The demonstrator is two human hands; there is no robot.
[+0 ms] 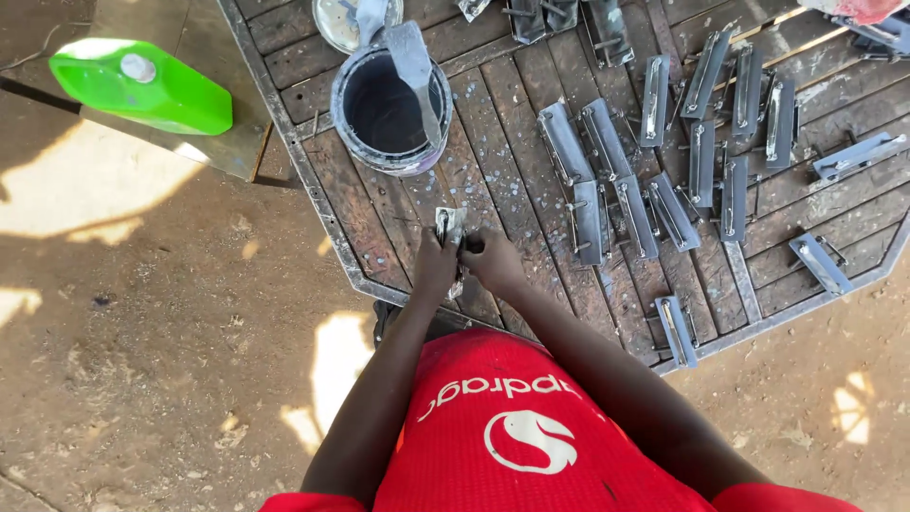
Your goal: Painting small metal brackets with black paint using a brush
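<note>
My left hand [435, 266] and my right hand [493, 261] meet over the near edge of a wooden table [493, 171]. Together they grip a small grey painted metal piece [449, 226] that sticks up between the fingers. Just beyond it stands a paint can [391, 112] with dark paint inside and a grey-coated stirring stick [415, 66] leaning out of it. Several grey painted metal brackets [616, 199] lie spread over the boards to the right of my hands.
A bright green plastic jerrycan [142, 87] lies on a board at the upper left. A can lid [341, 21] rests behind the paint can. The table has a metal frame edge [313, 190], and bare sunlit dirt ground [171, 332] surrounds it.
</note>
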